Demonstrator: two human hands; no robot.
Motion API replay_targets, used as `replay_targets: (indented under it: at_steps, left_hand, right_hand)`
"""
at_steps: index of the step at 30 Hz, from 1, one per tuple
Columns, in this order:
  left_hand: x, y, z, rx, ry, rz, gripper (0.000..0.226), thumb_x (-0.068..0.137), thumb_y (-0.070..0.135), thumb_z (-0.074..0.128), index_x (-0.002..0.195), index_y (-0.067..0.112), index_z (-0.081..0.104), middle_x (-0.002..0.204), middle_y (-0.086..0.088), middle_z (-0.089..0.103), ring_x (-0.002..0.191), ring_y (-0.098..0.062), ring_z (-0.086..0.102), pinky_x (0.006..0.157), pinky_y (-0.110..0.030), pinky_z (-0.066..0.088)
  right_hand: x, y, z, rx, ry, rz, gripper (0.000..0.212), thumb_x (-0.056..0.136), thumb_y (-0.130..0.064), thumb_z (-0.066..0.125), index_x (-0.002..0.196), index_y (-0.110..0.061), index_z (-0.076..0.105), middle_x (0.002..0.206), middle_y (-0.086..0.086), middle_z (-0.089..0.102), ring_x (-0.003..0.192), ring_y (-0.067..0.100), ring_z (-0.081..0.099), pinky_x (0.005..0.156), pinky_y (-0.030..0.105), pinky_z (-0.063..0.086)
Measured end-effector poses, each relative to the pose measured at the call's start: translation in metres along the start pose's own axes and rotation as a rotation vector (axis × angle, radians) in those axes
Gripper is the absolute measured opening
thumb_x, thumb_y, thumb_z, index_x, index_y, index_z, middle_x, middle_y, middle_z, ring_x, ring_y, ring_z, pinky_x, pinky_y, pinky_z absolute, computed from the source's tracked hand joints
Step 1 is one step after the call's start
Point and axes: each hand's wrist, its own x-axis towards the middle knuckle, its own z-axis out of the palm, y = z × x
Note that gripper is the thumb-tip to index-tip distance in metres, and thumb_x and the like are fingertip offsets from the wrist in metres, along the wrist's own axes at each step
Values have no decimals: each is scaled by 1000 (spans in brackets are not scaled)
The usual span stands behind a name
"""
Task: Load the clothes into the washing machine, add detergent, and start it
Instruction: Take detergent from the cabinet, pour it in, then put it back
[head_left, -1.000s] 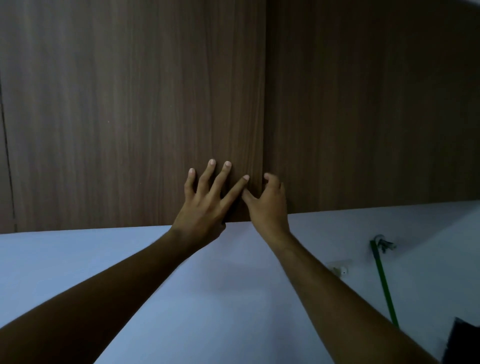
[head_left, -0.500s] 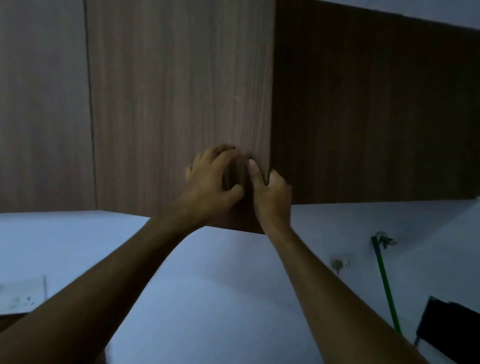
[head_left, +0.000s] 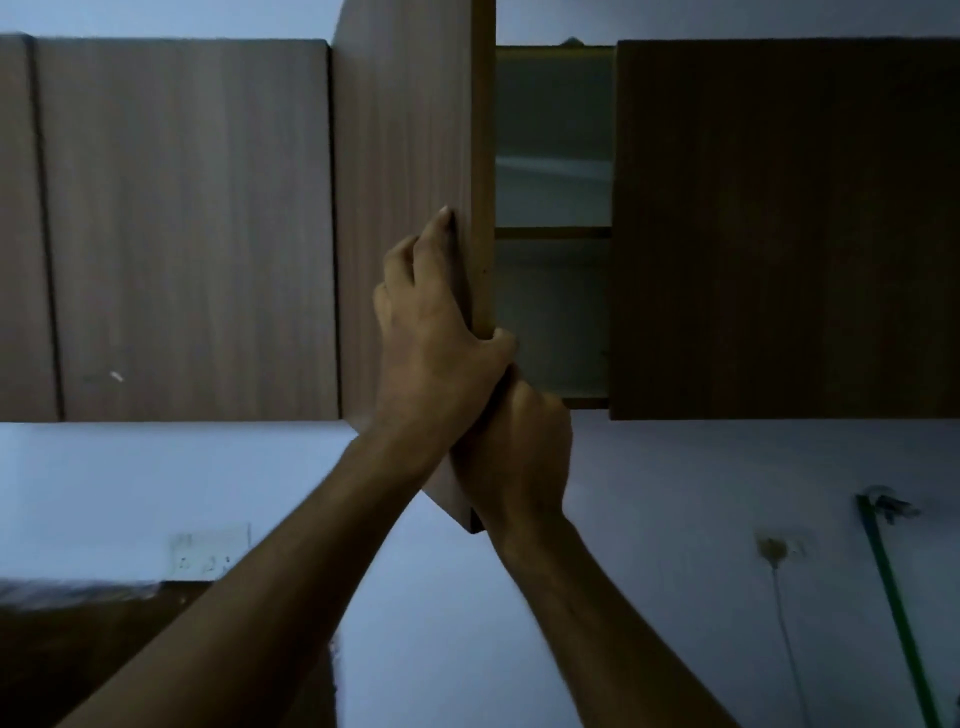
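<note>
A wooden wall cupboard door (head_left: 410, 156) stands swung out toward me, edge on. My left hand (head_left: 436, 332) grips its free edge, thumb curled round the edge and fingers on the front face. My right hand (head_left: 514, 457) holds the door's lower corner just below the left hand, fingers wrapped behind it. Behind the door the cupboard inside (head_left: 553, 208) shows a shelf (head_left: 553, 232); its contents are too dim to tell. No clothes, detergent or washing machine are in view.
Closed cupboard doors flank the open one, left door (head_left: 182, 228) and darker right door (head_left: 779, 228). On the pale wall below are a switch plate (head_left: 210, 553), a socket (head_left: 779, 548) and a green pole (head_left: 893, 608) at the right.
The door was closed with both hands on its front a second ago. Both hands took hold of its edge and pulled it open toward me; the view has tilted upward.
</note>
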Motion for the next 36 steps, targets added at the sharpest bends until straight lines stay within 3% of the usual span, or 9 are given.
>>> replay_targets:
  at_steps: [3,6,10,13,17,25,30,33,36]
  left_hand:
    - [-2,-6,-31,-26,14,-26,100,71,12,79,152,27,22,142,3,30,125,-16,38,92,-32,53]
    - [-2,-13,-63,36,56,-19,97,74,8,78,152,21,23,137,-1,36,115,-10,43,93,-34,54]
    - [-5,-27,-99,79,65,-2,84,83,9,72,152,17,25,132,5,41,114,-2,44,96,-28,52]
    - [-6,-40,-122,109,57,-3,80,84,10,70,151,15,27,136,-1,46,124,-13,47,100,-35,51]
    - [-6,-51,-146,140,27,-56,74,89,15,66,151,17,25,143,0,45,130,-15,46,107,-39,46]
    - [-9,-67,-181,156,-15,-166,60,95,20,60,146,17,28,130,4,57,102,-3,57,89,-16,46]
    - [-11,-78,-193,172,-19,-205,52,96,21,58,141,15,33,127,2,60,103,-8,62,88,-16,51]
    - [-13,-84,-198,207,12,-210,47,97,23,57,137,13,35,117,4,62,86,-6,62,73,-5,50]
    - [-19,-90,-197,296,100,-195,45,98,28,55,136,14,36,114,2,63,79,-4,60,67,-8,50]
  right_hand:
    - [-4,-29,5,273,143,-57,33,80,-39,60,69,-9,69,56,1,66,44,12,61,52,7,38]
    - [-9,-64,7,735,36,37,33,83,-40,57,78,-9,67,66,-6,68,61,6,62,55,6,47]
    - [-14,-97,23,929,-175,147,35,77,-41,65,91,-9,61,74,5,68,64,17,64,59,41,54]
    - [-15,-120,35,968,-224,175,44,71,-45,64,94,-8,60,76,9,66,67,26,65,59,50,52]
    - [-13,-145,46,967,-242,152,53,63,-51,57,95,-9,62,78,3,69,70,18,67,62,45,56]
    - [-16,-178,71,891,-120,13,41,73,-45,53,91,-10,64,73,-4,68,62,7,61,56,15,48]
    - [-19,-191,80,888,-101,-19,38,75,-45,51,86,-10,62,67,-4,64,57,9,58,51,17,44]
    - [-20,-194,85,873,-146,-43,38,75,-44,55,92,-10,62,72,-2,67,60,13,62,53,26,51]
    - [-18,-194,89,872,-229,-90,32,76,-32,65,97,-8,60,77,2,68,64,19,64,57,37,54]
